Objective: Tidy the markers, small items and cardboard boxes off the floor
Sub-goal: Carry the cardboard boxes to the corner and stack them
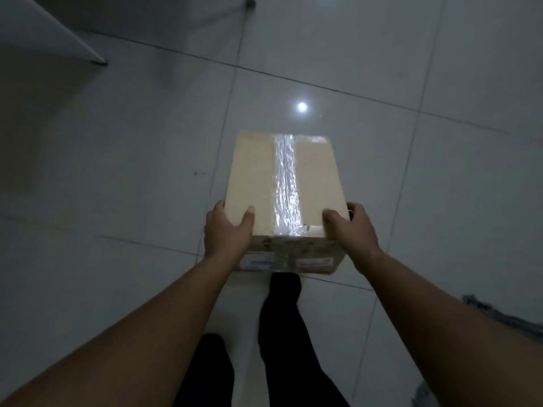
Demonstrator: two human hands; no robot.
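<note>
I see the cardboard box [283, 198] held above the tiled floor [117, 171], out in front of my dark-trousered legs [282, 318]. My left hand [226, 230] has its grip closed on the near left corner, my right hand [351, 227] on the near right corner, thumbs on the taped top

Both bare forearms extend forward and converge. The left hand [227, 233] and right hand [351, 229] clamp opposite near corners of a sealed tan cardboard box [252, 171], thumbs lying on its top face, fingers wrapped down the sides. Dark-trousered legs [282, 318] show below.
</note>
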